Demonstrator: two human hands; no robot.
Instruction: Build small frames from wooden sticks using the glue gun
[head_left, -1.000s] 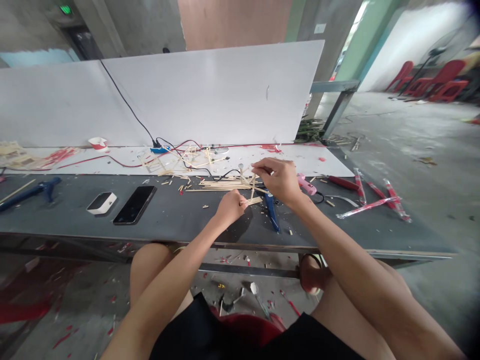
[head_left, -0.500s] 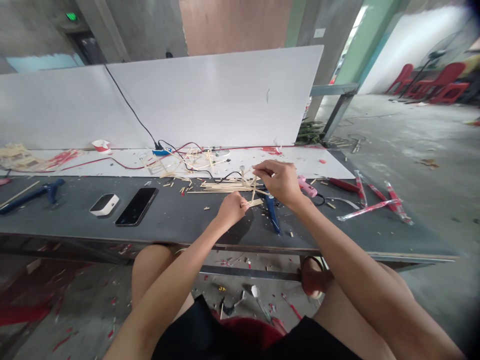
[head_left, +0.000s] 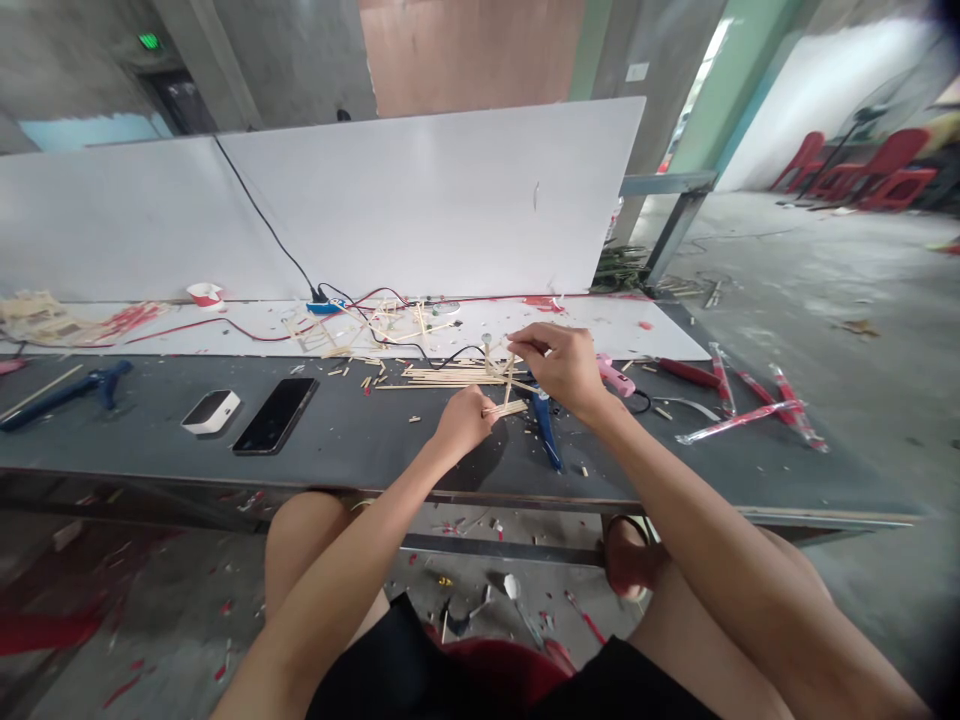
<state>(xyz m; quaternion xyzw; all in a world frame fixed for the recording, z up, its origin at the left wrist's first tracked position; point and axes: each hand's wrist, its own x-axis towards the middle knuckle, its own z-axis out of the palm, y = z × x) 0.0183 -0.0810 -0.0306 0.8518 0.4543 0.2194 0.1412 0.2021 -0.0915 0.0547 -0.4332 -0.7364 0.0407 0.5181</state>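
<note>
Over the dark tabletop, my left hand [head_left: 465, 418] is closed on one end of a small frame of thin wooden sticks [head_left: 513, 408]. My right hand [head_left: 559, 362], up and to the right, pinches the upper end of an upright stick of that frame. Behind them a bundle of long wooden sticks [head_left: 442, 376] lies flat. A blue glue gun [head_left: 546, 432] rests below my right hand, partly hidden by the frame and hand. Just right of my right hand is a pink tool [head_left: 616, 375] with a black cord.
To the left lie a black phone [head_left: 275, 416], a white device [head_left: 211, 411] and a blue clamp-like tool [head_left: 101, 384]. Red wrapped sticks [head_left: 739, 419] and a red-handled tool [head_left: 686, 372] are at right. A white panel [head_left: 420, 205] stands behind, with cords and stick pieces before it.
</note>
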